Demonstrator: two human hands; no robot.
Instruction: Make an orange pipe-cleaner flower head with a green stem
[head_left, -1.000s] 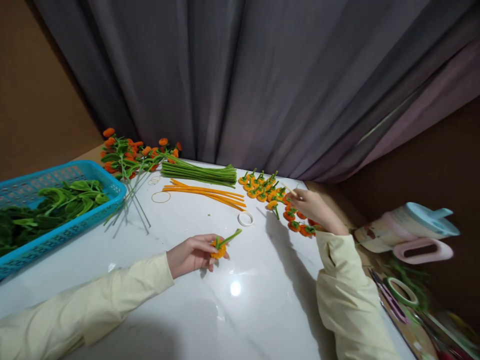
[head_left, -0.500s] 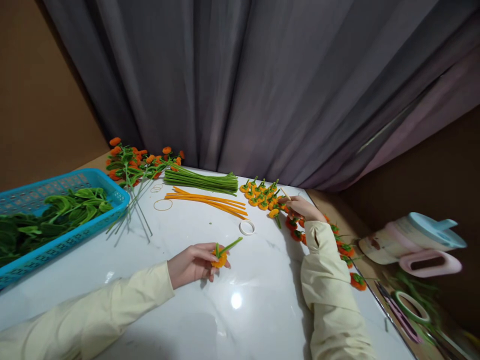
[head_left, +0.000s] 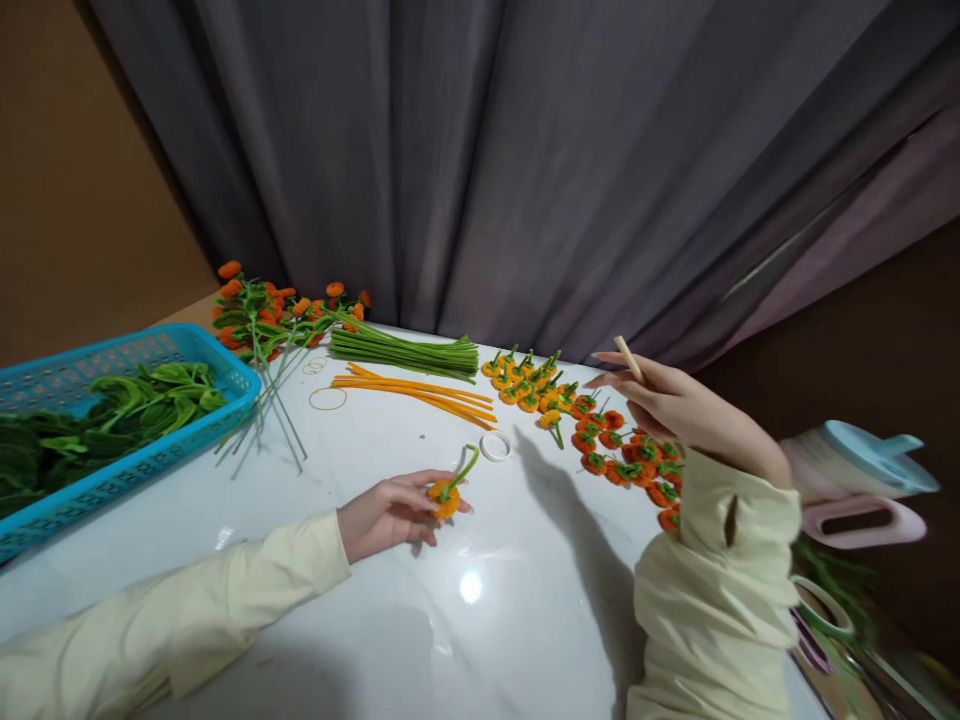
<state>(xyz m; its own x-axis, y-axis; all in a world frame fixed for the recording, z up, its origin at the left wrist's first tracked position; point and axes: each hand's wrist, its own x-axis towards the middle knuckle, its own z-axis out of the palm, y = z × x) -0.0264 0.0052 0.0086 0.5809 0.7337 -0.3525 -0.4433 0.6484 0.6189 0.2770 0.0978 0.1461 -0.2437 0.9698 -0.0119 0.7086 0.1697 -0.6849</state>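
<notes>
My left hand pinches a yellow-orange chenille flower with a green stem that bends up and to the right. Raised over the right side of the table, my right hand is closed around a short pale wooden stick. Its palm side is turned from view. Below and left of it lie rows of yellow flowers with green stems up, one flower set a little apart. Orange flowers lie nearest that wrist, some hidden behind the sleeve.
Green pipe cleaners and orange pipe cleaners lie mid-table, near a white ring. A blue basket of green leaves stands left, finished orange flowers behind it. At right are a lidded cup and green tape.
My right hand has lifted away from the flowers, up and to the right, with the stick. The flower in my left hand has turned, its stem now pointing more upward.
</notes>
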